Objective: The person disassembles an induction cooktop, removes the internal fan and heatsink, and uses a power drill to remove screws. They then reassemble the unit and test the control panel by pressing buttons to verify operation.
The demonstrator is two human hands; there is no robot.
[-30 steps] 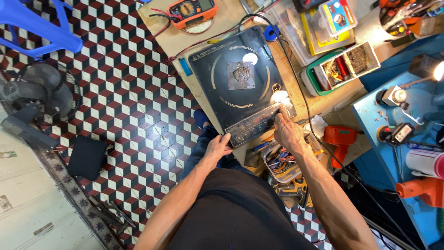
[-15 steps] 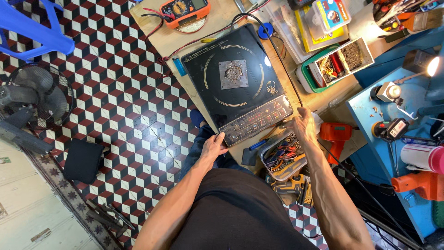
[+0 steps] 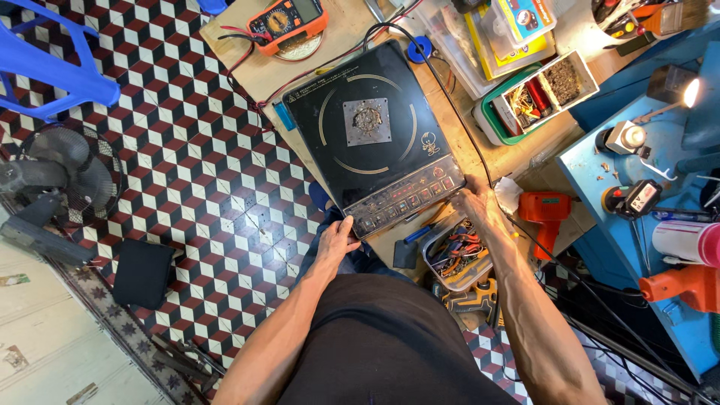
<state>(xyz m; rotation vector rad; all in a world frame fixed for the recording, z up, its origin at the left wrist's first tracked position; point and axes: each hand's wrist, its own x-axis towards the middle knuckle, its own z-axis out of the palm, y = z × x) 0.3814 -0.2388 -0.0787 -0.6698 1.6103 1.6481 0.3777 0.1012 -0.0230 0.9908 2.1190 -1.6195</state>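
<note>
Both hands' grip holds black induction cooker (image 3: 375, 139) by near corners.

cooktop (image 3: 375, 142) hemmed: multimeter (image 3: 287, 21) behind, parts tray (image 3: 457, 255) right; left edge free.

A person seen from above. They wear a plain black, short-sleeved top that fills the lower middle of the view, with no print or pattern visible on it. Both forearms are bare from the elbow down. The left hand (image 3: 335, 238) and the right hand (image 3: 475, 206) are bare too, with no gloves. No watch, ring or bracelet can be made out. A strip of blue trousers (image 3: 352, 259) shows just beyond the top's edge.
</note>
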